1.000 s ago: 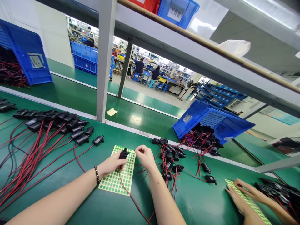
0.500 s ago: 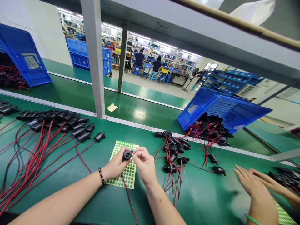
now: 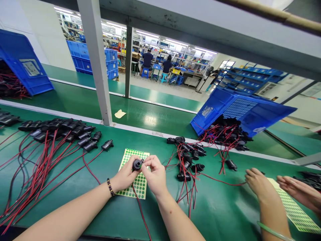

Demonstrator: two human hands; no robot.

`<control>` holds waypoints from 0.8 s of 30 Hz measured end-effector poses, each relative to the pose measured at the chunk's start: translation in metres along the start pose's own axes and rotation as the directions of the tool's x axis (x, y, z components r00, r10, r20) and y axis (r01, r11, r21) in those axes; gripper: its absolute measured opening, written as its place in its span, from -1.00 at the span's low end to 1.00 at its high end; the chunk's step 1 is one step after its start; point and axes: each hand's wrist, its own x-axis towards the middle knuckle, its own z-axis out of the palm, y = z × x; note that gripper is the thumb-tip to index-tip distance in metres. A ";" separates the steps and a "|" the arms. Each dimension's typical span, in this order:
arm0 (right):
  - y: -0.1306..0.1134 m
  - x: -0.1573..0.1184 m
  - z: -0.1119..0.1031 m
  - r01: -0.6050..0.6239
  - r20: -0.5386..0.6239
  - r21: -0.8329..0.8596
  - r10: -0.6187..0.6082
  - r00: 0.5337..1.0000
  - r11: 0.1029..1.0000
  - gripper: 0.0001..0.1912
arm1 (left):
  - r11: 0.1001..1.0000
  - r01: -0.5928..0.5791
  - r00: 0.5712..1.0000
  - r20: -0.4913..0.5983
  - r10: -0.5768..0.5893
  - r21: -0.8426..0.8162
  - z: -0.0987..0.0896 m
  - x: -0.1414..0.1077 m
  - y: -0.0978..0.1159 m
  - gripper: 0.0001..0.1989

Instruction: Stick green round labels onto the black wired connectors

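Spread farther apart since the earlier frame: two co-worker's hands (image 3: 260, 185), amid two tipped blue crates (image 3: 213, 108), two green-dotted sheets (image 3: 140, 190) and, over one sheet, one black part (image 3: 137, 164), gripped by the left hand (image 3: 125, 176), pinched alongside by the right hand (image 3: 155, 175).

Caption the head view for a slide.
Left hand holds a black part over a sheet of green dots, right hand at its side.
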 end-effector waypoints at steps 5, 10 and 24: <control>-0.003 -0.002 0.001 0.020 -0.011 -0.048 -0.020 1.000 0.999 -0.88 | 1.000 -0.012 1.000 -0.010 0.012 0.005 0.001 0.000 0.000 -0.83; -0.006 -0.003 0.001 0.044 -0.026 -0.097 -0.047 0.999 0.994 -0.88 | 1.000 -0.029 1.000 -0.008 0.029 0.011 0.001 0.000 0.000 -0.81; 0.002 0.003 0.003 -0.368 0.118 0.306 0.348 0.930 0.878 -0.84 | 0.994 -0.059 0.996 0.067 0.053 0.088 -0.003 0.000 0.000 -0.79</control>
